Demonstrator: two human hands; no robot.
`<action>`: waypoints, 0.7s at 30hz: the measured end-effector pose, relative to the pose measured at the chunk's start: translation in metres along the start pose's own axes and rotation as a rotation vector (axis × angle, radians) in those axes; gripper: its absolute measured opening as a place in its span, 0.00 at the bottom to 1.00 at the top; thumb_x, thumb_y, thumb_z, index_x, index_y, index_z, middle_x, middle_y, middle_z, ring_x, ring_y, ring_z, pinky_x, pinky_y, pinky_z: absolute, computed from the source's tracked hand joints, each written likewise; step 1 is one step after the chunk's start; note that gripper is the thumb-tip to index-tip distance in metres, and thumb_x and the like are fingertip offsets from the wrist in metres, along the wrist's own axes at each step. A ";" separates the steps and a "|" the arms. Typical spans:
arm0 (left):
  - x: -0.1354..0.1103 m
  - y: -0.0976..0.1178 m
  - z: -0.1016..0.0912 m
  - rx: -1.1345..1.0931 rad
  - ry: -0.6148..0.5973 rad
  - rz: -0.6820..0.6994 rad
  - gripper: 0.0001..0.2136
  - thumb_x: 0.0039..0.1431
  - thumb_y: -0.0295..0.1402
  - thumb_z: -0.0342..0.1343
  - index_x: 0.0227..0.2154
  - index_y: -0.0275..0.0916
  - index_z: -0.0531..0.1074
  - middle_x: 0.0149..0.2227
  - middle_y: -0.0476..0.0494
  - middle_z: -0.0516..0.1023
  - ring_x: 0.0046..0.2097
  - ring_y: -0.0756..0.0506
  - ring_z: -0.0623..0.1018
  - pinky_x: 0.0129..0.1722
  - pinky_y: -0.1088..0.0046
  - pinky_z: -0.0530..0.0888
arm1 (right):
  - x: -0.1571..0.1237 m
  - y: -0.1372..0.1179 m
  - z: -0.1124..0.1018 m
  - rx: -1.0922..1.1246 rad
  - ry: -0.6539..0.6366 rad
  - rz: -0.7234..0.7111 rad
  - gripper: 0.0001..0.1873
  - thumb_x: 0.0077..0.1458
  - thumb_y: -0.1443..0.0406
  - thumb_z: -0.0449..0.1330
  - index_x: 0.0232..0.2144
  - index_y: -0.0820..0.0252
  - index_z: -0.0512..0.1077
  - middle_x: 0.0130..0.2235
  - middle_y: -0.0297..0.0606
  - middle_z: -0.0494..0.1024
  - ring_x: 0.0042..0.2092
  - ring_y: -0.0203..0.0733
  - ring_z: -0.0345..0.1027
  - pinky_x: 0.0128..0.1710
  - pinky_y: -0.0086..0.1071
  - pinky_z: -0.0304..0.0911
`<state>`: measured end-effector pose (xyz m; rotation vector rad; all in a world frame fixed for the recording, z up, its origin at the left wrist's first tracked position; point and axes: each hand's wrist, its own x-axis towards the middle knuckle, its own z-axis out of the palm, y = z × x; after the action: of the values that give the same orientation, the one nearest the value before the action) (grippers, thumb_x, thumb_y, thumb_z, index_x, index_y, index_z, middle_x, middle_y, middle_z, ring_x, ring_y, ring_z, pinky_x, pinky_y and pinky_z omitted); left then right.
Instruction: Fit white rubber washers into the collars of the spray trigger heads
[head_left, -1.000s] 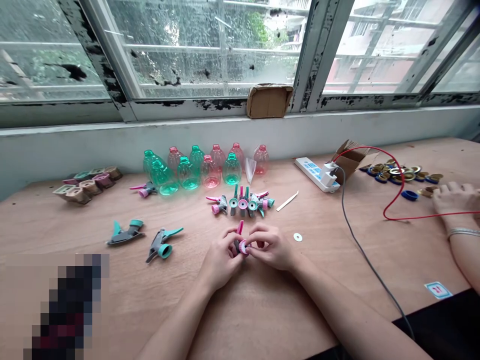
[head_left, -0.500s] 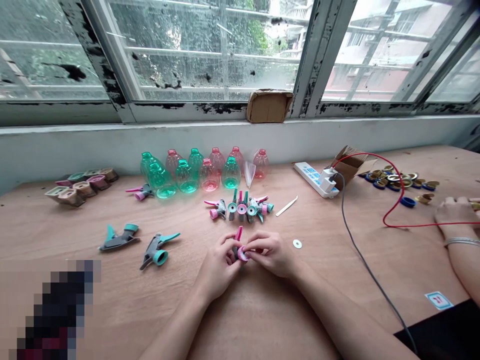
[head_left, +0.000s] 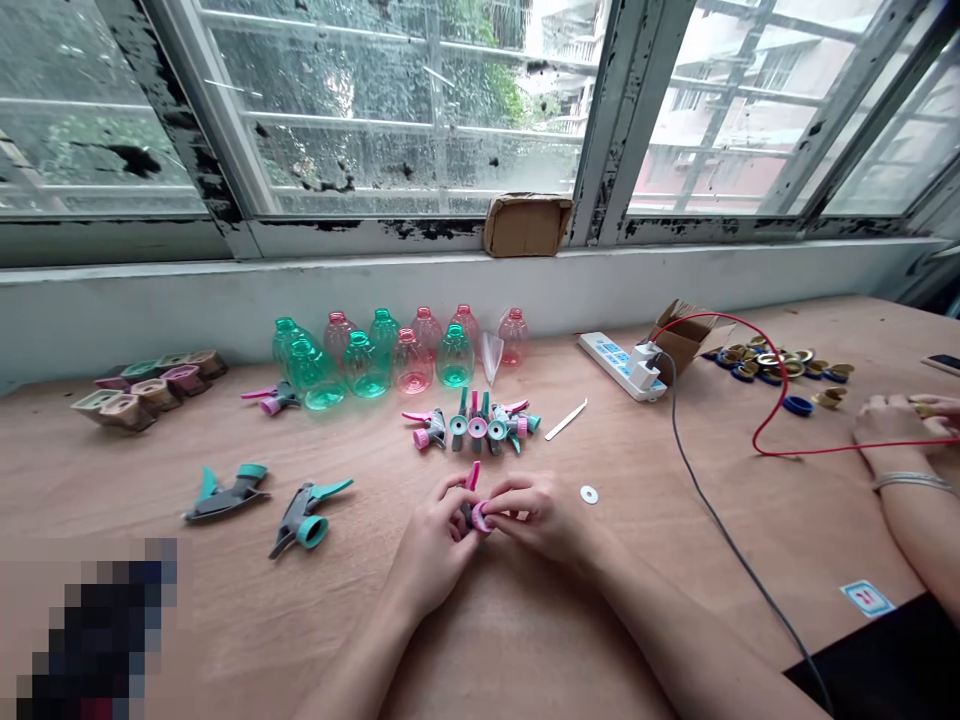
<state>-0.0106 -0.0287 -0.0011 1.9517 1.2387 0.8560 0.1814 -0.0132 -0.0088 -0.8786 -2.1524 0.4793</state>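
Observation:
My left hand (head_left: 437,540) and my right hand (head_left: 538,518) meet at the middle of the wooden table (head_left: 525,620), fingers pinched together on a small grey spray head with a pink trigger and pink collar (head_left: 474,503). The trigger points up between my fingers. Just beyond my hands lies a cluster of spray heads (head_left: 475,424) in pink and teal. Behind it stand several small pink and teal plastic bottles (head_left: 390,354). A small white washer (head_left: 589,494) lies on the table right of my right hand.
Two teal spray heads (head_left: 264,496) lie at the left, with small cups (head_left: 146,383) farther back. A power strip (head_left: 620,362), grey cable (head_left: 720,545), red wire (head_left: 780,410) and gold and blue rings (head_left: 780,364) are right. Another person's hand (head_left: 896,422) rests at the right edge.
The view tilted a little, so everything sits slightly lower in the picture. My hands stay pinched on the pink spray head with small finger shifts. The other person's hand moved slightly.

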 end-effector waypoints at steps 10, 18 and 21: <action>0.010 -0.012 -0.024 -0.040 0.254 -0.052 0.09 0.59 0.37 0.51 0.40 0.40 0.67 0.49 0.41 0.71 0.40 0.46 0.76 0.40 0.70 0.75 | 0.001 0.007 -0.015 -0.018 0.224 0.131 0.09 0.58 0.62 0.58 0.34 0.57 0.78 0.31 0.37 0.75 0.26 0.33 0.63 0.28 0.28 0.60; 0.062 -0.044 -0.079 0.388 0.449 -0.234 0.10 0.56 0.34 0.48 0.40 0.39 0.66 0.44 0.39 0.71 0.48 0.40 0.72 0.48 0.63 0.69 | 0.007 0.014 -0.032 -0.166 0.173 0.164 0.08 0.57 0.64 0.58 0.30 0.56 0.77 0.29 0.34 0.74 0.27 0.33 0.63 0.30 0.28 0.56; 0.078 -0.050 -0.085 0.414 0.392 -0.261 0.09 0.54 0.34 0.51 0.37 0.38 0.67 0.39 0.40 0.74 0.44 0.40 0.74 0.46 0.63 0.69 | 0.007 0.020 -0.041 -0.248 0.135 0.264 0.08 0.56 0.63 0.59 0.30 0.55 0.78 0.31 0.34 0.76 0.29 0.35 0.66 0.31 0.28 0.56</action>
<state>-0.0770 0.0759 0.0203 1.9172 1.9860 0.9279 0.2177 0.0074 0.0098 -1.3053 -2.0089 0.2743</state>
